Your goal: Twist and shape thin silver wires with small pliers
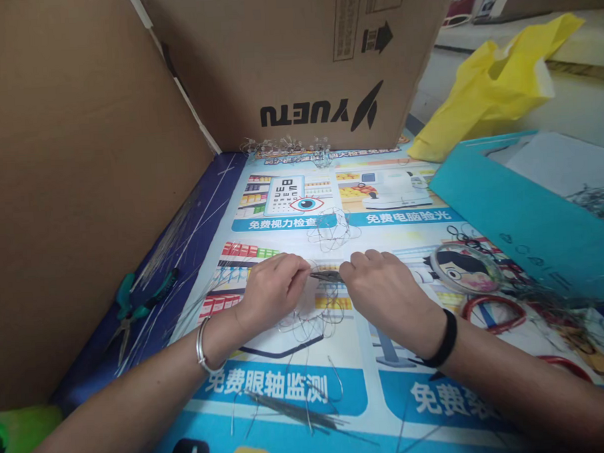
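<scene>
My left hand (279, 284) is closed in a pinch at a bent wire piece (316, 316), whose thin loops spread out below the fingers. In my right hand (387, 289) is a pair of pliers (325, 276); the dark narrow jaws point left and reach almost to my left fingertips. The fist hides the handles. Where the jaws meet the wire is too fine to make out. Just beyond the hands lies another looped wire piece (332, 228). A bundle of straight wires (295, 410) rests nearer to me on the printed mat (359, 384).
Teal-handled pliers (127, 311) and long wires (165, 242) lie at left. Several wire pieces (288, 145) line the back by the cardboard wall (295, 60). At right are a round clear container (464, 269), red-handled scissors (493, 315), a teal box (512, 224) and a yellow bag (491, 85).
</scene>
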`<state>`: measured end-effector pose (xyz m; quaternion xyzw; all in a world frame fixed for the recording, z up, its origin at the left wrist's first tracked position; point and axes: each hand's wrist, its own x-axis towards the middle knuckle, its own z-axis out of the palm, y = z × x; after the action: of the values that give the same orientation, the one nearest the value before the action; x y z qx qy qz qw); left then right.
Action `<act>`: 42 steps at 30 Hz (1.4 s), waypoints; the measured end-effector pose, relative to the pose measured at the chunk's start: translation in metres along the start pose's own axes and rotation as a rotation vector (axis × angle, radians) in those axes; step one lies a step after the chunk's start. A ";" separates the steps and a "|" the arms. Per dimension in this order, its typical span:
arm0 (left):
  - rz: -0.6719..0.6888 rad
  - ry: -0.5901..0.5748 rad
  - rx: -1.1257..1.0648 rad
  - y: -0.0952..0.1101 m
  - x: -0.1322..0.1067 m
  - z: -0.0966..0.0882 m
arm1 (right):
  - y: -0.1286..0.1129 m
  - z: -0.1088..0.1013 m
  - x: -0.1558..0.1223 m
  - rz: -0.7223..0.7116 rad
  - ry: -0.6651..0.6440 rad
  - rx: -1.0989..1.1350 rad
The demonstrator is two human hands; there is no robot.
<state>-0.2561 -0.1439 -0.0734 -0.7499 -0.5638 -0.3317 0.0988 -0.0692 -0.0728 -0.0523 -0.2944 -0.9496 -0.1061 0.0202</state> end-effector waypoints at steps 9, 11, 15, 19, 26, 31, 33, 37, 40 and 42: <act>0.005 0.030 0.013 0.002 0.000 0.000 | 0.002 -0.004 0.001 -0.003 0.001 0.008; -0.011 0.030 0.004 0.003 0.000 -0.001 | 0.003 -0.002 0.000 0.000 0.001 0.021; -0.072 0.020 -0.031 0.004 0.001 -0.001 | 0.004 0.004 0.000 -0.002 0.021 0.041; -0.119 0.032 -0.097 0.004 0.001 -0.001 | 0.004 0.006 0.000 -0.002 0.038 0.038; -0.151 0.017 -0.132 0.004 0.001 -0.002 | 0.007 0.011 0.001 -0.002 0.022 0.088; -0.163 0.015 -0.119 0.005 0.001 -0.002 | 0.007 0.013 0.001 -0.005 0.022 0.084; -0.158 0.014 -0.111 0.005 0.001 -0.002 | 0.006 0.012 0.001 -0.008 0.025 0.081; -0.133 0.029 -0.102 0.005 0.001 -0.002 | 0.006 0.011 0.001 -0.010 0.020 0.067; -0.105 0.031 -0.091 0.006 0.001 -0.002 | 0.006 0.010 0.001 -0.020 0.015 0.069; -0.084 0.027 -0.082 0.005 0.001 -0.002 | 0.006 0.010 0.002 -0.028 0.009 0.071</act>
<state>-0.2519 -0.1459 -0.0697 -0.7244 -0.5792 -0.3686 0.0617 -0.0669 -0.0645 -0.0602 -0.2795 -0.9567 -0.0741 0.0332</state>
